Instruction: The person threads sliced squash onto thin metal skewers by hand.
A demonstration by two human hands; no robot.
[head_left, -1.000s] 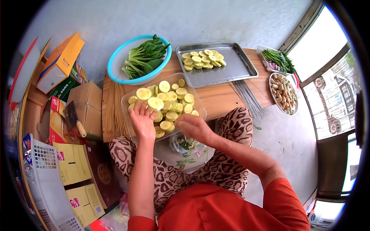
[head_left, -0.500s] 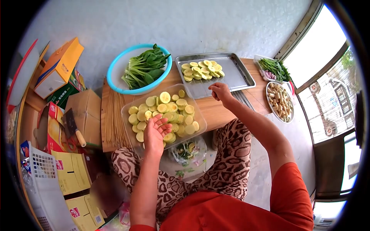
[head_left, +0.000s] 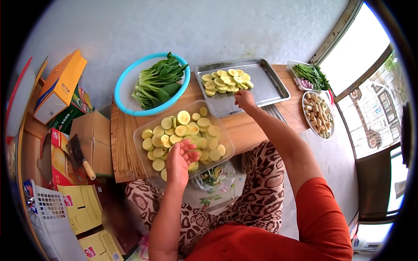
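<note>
My left hand [head_left: 179, 162] is palm up over a clear plastic tub [head_left: 140, 163] of round zucchini slices [head_left: 167, 123]. Its fingers are apart and loosely bent, with nothing visibly gripped. At the front edge of a metal tray [head_left: 265, 78], my right hand [head_left: 245, 100] has its fingers pinched together. Whatever is between them is too thin or hidden to make out. Just beyond that hand, overlapping zucchini slices [head_left: 226, 80] lie in rows on the tray's left half, and thin sticks show beside them.
A blue-rimmed basin [head_left: 119, 93] of leafy greens [head_left: 159, 82] stands behind the tub. Bamboo skewers [head_left: 126, 148] lie to its left. At right are a container of chopped greens [head_left: 311, 76] and a plate of cut pieces [head_left: 318, 115]. A cleaver [head_left: 80, 154] rests by cardboard boxes.
My right hand has shifted slightly left, closer to the slices on the tray. My left hand has stayed over the tub, and the view has tilted slightly.
</note>
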